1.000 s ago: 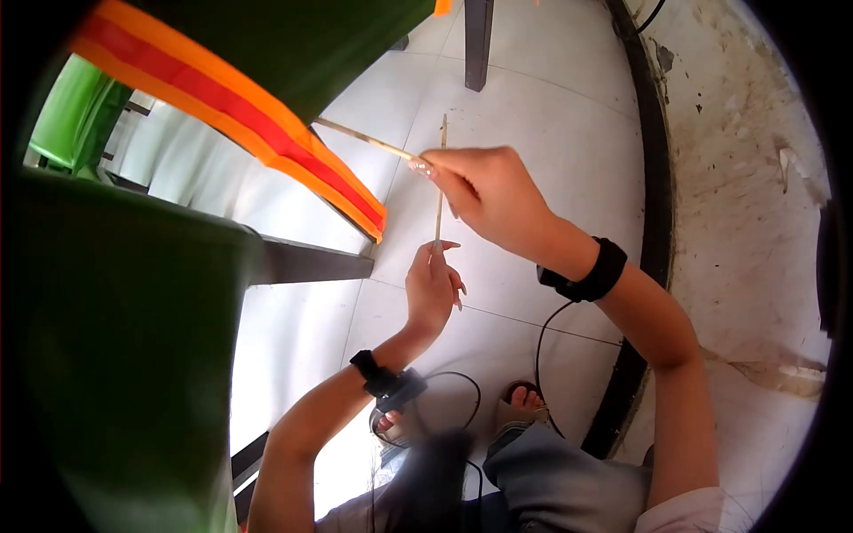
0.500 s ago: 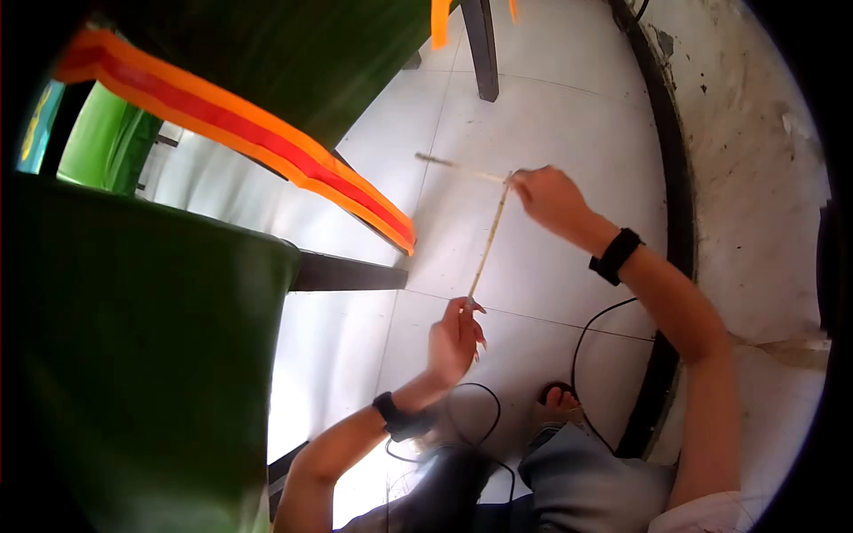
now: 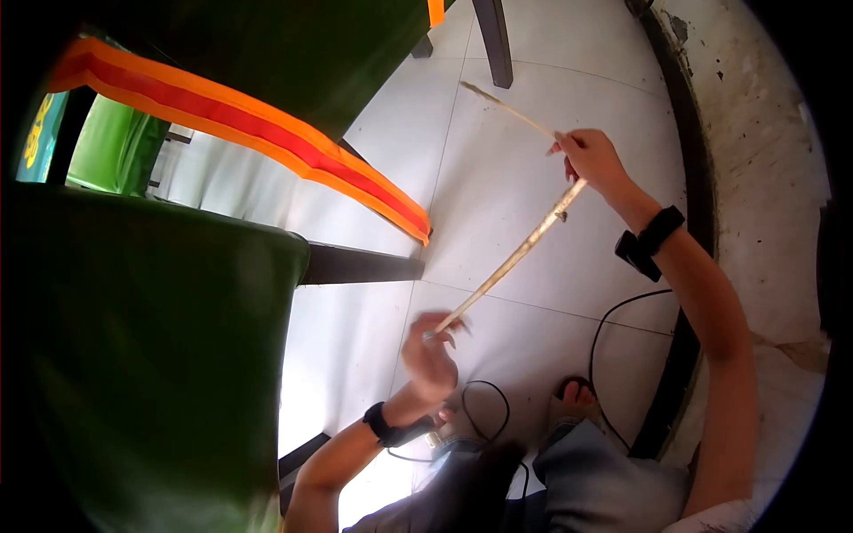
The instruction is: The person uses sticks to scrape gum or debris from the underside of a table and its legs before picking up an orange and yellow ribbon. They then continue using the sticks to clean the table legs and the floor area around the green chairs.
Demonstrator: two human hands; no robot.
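Observation:
A thin, pale, stick-like strip (image 3: pixel 520 253) runs slantwise between my two hands above the tiled floor. Its lower end is pinched in my left hand (image 3: pixel 431 355), which is slightly blurred. My right hand (image 3: pixel 593 160) is closed round the upper part, and a thinner length with a darker tip (image 3: pixel 498 102) sticks out past it to the upper left. A small dark bit (image 3: pixel 562 216) clings to the strip just below my right hand. Both wrists wear black bands.
Dark green covered surfaces (image 3: pixel 160 355) with dark legs (image 3: pixel 364 265) stand at the left. An orange and red ribbon (image 3: pixel 222 111) hangs across them. A black cable (image 3: pixel 595 346) loops on the floor near my feet. A stained wall (image 3: pixel 755 178) rises at the right.
My right hand has moved up and to the right, my left hand slightly down and left. The strip between them spans a longer distance and looks thicker.

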